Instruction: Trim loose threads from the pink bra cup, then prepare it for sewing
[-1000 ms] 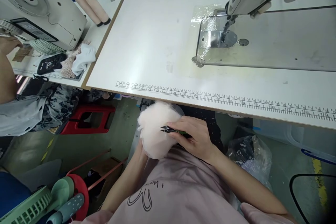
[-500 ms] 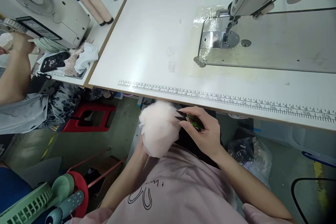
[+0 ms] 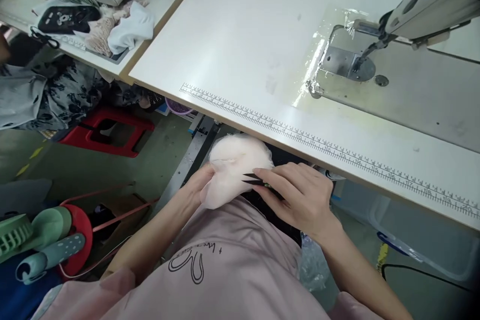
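Observation:
Below the table's front edge, my left hand [image 3: 197, 186] grips a bunched piece of pale pink tulle fabric [image 3: 234, 165] from its left side. My right hand [image 3: 302, 199] holds small black thread snips [image 3: 257, 181] with green handles, their blades pointing left and touching the fabric's right side. Both hands sit over my lap, above my pink shirt.
A white sewing table [image 3: 243, 50] with a printed ruler strip [image 3: 322, 147] runs along its front edge. The sewing machine [image 3: 412, 15] stands at the right. A neighbouring table holds a phone [image 3: 65, 19] and cloth scraps [image 3: 127, 25]. A red stool [image 3: 107, 132] and a green fan [image 3: 33, 240] are on the left.
The view tilted down and to the left. The fabric was turned and flattened in my left hand, and the snips came back against its right side.

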`<control>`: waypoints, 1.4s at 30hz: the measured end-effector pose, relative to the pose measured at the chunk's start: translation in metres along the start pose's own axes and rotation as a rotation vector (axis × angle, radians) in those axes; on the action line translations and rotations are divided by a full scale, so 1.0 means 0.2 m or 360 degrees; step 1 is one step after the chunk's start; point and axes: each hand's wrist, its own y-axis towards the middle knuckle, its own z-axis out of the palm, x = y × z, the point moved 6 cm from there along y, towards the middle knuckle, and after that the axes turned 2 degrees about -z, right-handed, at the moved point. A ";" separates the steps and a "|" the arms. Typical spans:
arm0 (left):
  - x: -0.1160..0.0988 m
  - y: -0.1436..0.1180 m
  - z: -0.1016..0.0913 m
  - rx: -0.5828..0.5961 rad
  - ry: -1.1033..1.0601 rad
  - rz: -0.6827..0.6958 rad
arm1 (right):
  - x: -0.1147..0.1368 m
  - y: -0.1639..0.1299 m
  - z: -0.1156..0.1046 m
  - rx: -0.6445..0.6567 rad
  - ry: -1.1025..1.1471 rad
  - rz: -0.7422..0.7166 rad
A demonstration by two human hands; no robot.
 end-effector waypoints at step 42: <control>0.07 -0.06 -0.06 0.0043 -0.0087 -0.0119 | -0.03 -0.03 -0.03 0.0201 0.0100 0.0043</control>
